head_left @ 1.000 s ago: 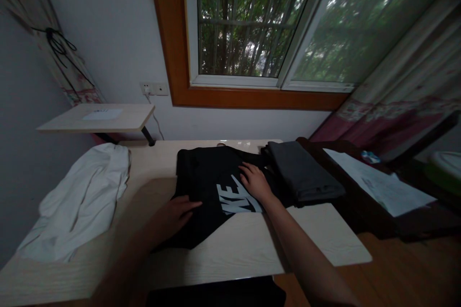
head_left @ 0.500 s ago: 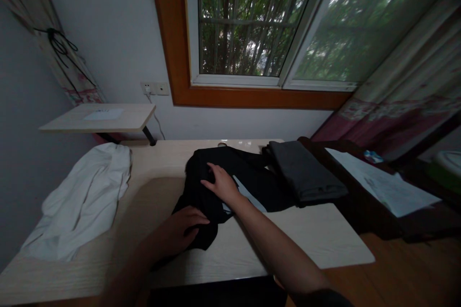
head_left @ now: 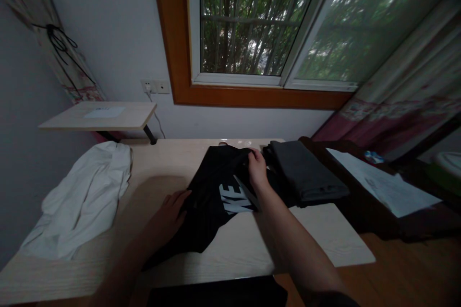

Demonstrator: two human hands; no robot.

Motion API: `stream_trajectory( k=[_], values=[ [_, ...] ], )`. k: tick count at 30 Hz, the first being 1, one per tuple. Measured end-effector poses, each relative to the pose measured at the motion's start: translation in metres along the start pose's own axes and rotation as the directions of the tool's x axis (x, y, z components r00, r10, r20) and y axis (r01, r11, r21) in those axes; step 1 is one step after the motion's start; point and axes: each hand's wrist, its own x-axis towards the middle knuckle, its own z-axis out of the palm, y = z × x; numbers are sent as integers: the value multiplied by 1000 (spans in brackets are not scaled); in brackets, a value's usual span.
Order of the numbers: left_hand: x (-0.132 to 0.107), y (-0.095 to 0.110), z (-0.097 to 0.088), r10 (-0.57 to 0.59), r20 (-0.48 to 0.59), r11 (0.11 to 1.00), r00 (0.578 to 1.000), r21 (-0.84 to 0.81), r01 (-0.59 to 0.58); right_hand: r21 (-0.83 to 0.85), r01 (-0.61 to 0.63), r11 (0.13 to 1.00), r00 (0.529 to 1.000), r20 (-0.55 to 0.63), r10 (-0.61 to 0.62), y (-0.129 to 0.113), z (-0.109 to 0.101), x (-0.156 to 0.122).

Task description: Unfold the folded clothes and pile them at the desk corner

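Head view: from where I stand, a pale wood table (head_left: pixel 230 259) fills the near part of the room, two bare arms (head_left: pixel 295 235) stretched over it.
Window (head_left: pixel 248 24): beyond the table's far edge, greenery and bars showing through the glass.
Curtain (head_left: pixel 399 86): hanging on the far right, pale above and pink below.
Raised shelf (head_left: pixel 66 116): far left, on dark legs.
White cloth (head_left: pixel 84 196): heaped in loose folds on the table's left side.
Black garment (head_left: pixel 205 196): rumpled across the middle of the table, one part trailing toward the near left.
Folded grey cloth (head_left: pixel 304 172): lying flat just right of the garment.
Right hand (head_left: pixel 258 168): at the garment's far right edge, fingers closed narrowly on the black fabric.
Left hand (head_left: pixel 167 218): at the garment's left edge, fingers slightly bent and touching; whether they pinch, I cannot tell.
Lettering (head_left: pixel 230 197): light-coloured, on the garment between the hands.
Wall socket (head_left: pixel 154 87): far left of the window.
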Motion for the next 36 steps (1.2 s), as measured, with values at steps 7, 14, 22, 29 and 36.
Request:
stream_trajectory(
  k=[7, 14, 22, 29, 36],
  values=[
    [12, 7, -13, -53, 70, 988, 996, 150, 42, 164, -102, 981, 995, 28, 99, -7, -34, 5],
    [29, 25, -7, -47, 11, 965, 999, 260, 43, 232, -159, 960, 922, 383, 60, -15, -27, -31],
    [31, 36, -8, -210, 125, 911, 970, 385, 148, -56, 328, 943, 754, 617, -225, -23, -25, -78],
    [36, 51, -6, -167, 178, 913, 970, 398, 84, -130, 679, 723, 315, 941, -127, -29, -17, -107],
    [41, 33, -41, -250, -65, 911, 966, 321, 258, -365, 828, 425, 415, 909, -29, -42, -10, -106]
  ],
)
